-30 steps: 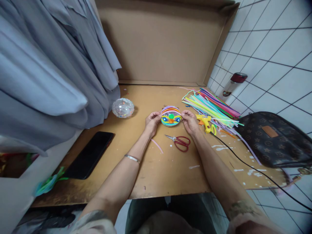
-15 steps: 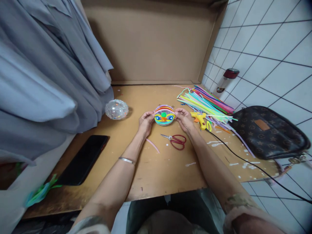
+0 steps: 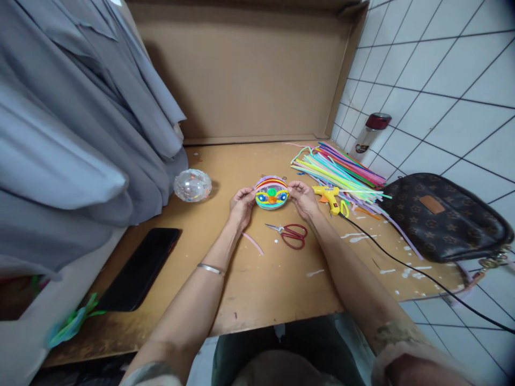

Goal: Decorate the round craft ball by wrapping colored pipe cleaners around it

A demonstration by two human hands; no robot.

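The round ornament (image 3: 272, 194), without clear long axis, is over the middle of the table (image 3: 277, 289), at three o'clock from the left hand (image 3: 241, 208) and nine from the right hand (image 3: 303, 199); both, equally near, pinch its sides. Coloured stripes arch above two blue discs, with green and orange pieces between them.

Silver bracelet (image 3: 210, 268), dark trousers (image 3: 322, 343)

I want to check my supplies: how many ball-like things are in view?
2: the clear ball, at left on the table, and the colourful ball, held between the left hand and right hand. The cloth or bag may hide others.
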